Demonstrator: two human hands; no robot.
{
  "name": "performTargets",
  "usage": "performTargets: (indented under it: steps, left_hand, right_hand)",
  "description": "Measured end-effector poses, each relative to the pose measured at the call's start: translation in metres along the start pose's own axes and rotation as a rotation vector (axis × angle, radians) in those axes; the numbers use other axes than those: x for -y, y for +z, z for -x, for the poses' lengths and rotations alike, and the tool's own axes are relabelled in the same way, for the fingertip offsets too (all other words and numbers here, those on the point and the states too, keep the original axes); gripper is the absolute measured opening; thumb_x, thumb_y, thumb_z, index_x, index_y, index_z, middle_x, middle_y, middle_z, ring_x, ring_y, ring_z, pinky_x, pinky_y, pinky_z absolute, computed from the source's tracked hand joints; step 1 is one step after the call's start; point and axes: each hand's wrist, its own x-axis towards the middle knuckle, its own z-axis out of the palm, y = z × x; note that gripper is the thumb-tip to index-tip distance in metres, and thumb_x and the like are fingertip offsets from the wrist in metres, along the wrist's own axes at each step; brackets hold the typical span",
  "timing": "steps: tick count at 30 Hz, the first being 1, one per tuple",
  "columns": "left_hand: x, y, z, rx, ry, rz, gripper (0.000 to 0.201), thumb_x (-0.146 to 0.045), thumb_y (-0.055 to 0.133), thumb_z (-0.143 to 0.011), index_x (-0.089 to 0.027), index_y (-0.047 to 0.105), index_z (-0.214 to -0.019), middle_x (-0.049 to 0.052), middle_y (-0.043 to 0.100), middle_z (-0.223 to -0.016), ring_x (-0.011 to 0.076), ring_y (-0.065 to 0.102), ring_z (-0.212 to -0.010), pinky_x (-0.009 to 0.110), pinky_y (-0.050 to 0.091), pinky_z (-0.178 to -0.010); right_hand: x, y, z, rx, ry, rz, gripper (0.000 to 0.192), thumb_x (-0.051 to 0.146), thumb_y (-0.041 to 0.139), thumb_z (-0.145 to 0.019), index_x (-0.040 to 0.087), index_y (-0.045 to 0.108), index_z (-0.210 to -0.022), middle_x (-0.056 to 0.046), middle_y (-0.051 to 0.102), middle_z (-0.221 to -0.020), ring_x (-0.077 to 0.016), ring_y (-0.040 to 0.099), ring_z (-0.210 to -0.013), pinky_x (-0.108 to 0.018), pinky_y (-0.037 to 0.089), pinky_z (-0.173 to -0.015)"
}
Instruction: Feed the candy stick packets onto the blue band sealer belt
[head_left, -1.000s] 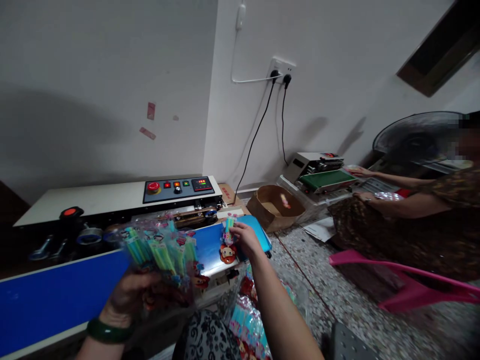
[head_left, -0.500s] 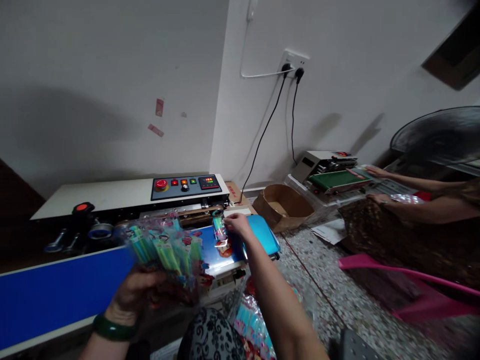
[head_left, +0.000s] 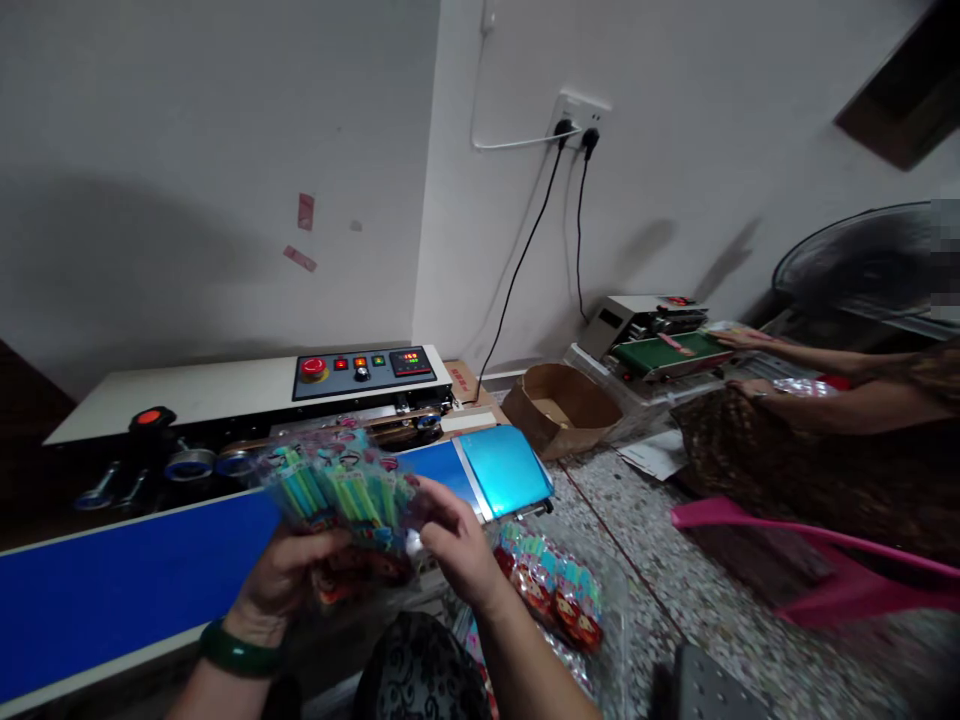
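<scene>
Plastic packets [head_left: 341, 505], blurred, right grip [head_left: 461, 545] perhaps touching

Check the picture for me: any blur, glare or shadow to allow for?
Head view: the packets in the left hand look soft; head view: a sheen brightens the cyan sheet; head view: a broad, soft shadow dims the wall at left; head view: the fan is blurred.

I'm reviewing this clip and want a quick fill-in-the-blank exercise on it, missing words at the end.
1. A dark bangle circles the person's ____ wrist.
2. The left hand holds packets; the near machine has a belt coloured ____.
3. The far machine has a ____ belt.
4. The largest button on the near machine's panel is ____.

Missing words: left; blue; green; red.
</scene>
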Motion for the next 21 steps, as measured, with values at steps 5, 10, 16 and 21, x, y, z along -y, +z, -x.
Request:
performTargets:
  steps: [5,10,16,21]
  left_hand:
    - [0.006,0.002,-0.008,-0.019,-0.016,-0.020,0.016,-0.012,0.071,-0.052,-0.012,0.070,-0.068,0.010,0.070,-0.072,0.0310,0.065,-0.074,0.038,0.053,-0.068]
    - [0.006,-0.006,-0.012,-0.135,-0.064,-0.087,0.006,-0.013,0.070,-0.051,-0.012,0.069,-0.057,0.008,0.068,-0.057,0.0257,0.064,-0.052,0.033,0.055,-0.052]
    - [0.004,-0.013,-0.010,-0.032,-0.082,-0.077,0.007,-0.014,0.069,-0.054,-0.014,0.070,-0.060,0.004,0.069,-0.063,0.0292,0.065,-0.061,0.033,0.054,-0.053]
    - [0.002,-0.019,-0.007,0.227,-0.217,-0.069,0.024,-0.029,0.065,-0.063,-0.014,0.072,-0.080,0.008,0.069,-0.084,0.0347,0.062,-0.083,0.045,0.048,-0.076]
  right_hand:
    - [-0.007,-0.003,0.000,-0.170,-0.018,-0.012,0.020,0.038,0.061,-0.070,0.018,0.062,-0.066,0.000,0.060,-0.067,-0.0144,0.054,-0.067,-0.026,0.045,-0.063]
    - [0.008,-0.030,-0.009,-0.380,-0.068,-0.073,0.027,0.043,0.054,-0.074,0.017,0.060,-0.078,-0.001,0.059,-0.067,-0.0139,0.055,-0.064,-0.027,0.047,-0.060]
    - [0.011,-0.096,-0.015,-0.515,-0.142,0.173,0.029,0.034,0.068,-0.061,0.019,0.057,-0.083,0.000,0.060,-0.076,-0.0138,0.056,-0.065,-0.027,0.050,-0.059]
    - [-0.024,-0.111,-0.032,-0.475,0.069,0.106,0.034,0.033,0.066,-0.058,0.021,0.046,-0.083,0.005,0.057,-0.063,-0.0135,0.056,-0.054,-0.028,0.050,-0.050]
